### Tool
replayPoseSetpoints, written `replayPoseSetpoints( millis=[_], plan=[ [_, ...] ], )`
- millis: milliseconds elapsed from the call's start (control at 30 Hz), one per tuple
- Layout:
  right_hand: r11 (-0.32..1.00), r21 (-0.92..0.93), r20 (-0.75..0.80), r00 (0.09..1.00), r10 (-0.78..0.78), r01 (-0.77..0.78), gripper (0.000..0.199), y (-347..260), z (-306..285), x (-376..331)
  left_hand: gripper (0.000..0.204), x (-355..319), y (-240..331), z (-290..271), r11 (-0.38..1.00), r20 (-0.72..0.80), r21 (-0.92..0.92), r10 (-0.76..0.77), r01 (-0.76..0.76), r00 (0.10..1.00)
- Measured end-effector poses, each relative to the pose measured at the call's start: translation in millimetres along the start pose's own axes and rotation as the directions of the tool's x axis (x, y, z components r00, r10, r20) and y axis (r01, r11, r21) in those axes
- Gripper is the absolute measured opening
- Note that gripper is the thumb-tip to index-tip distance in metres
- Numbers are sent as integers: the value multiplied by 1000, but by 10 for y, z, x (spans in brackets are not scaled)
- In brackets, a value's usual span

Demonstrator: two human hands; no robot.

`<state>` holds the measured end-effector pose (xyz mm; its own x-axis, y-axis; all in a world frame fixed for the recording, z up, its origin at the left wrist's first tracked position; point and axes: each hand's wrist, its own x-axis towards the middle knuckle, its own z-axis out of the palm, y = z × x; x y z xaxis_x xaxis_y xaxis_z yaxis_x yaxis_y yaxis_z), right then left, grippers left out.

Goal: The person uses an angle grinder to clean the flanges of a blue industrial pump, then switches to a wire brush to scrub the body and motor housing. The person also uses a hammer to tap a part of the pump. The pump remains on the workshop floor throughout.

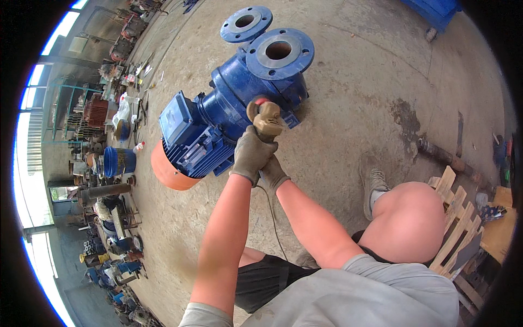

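My gloved left hand [252,155] is wrapped round an angle grinder [268,124], close behind its head. Behind and below it, my gloved right hand [274,173] grips the rear of the tool, partly hidden by the left. The grinder's head is up against the side of a blue pump [231,82] lying on the concrete floor; whether the disc touches the metal, I cannot tell. Two round bolted flanges [298,53] face up at the pump's far end. Its finned blue motor [199,148] ends in an orange fan cover [173,170]. A dark power cord [272,215] trails from the grinder toward me.
Along the left wall stand a blue bucket [120,162], a reddish motor [96,110] and many machine parts. A wooden pallet [457,223] and a long rusty shaft [449,159] lie at right, beyond my bent knee. A blue object [433,12] stands far right.
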<state>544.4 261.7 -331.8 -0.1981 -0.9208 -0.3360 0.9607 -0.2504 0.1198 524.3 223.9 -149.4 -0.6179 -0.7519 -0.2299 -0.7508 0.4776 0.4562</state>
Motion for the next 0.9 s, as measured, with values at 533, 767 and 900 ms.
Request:
replayPoseSetpoints(
  millis=[533, 767, 900],
  plan=[
    [855, -500, -55, 991, 123, -134, 51, -368, 30, -499, 71, -265, 33, 304, 962, 14, -171, -215, 215, 976],
    [721, -691, 127, 991, 37, 61, 53, -502, 104, -477, 72, -236, 79, 239, 950, -65, -251, -210, 188, 975],
    [738, -673, 53, 992, 115, -50, 51, -614, 363, -531, 70, -231, 130, 196, 931, -130, -325, -216, 164, 968]
  ],
)
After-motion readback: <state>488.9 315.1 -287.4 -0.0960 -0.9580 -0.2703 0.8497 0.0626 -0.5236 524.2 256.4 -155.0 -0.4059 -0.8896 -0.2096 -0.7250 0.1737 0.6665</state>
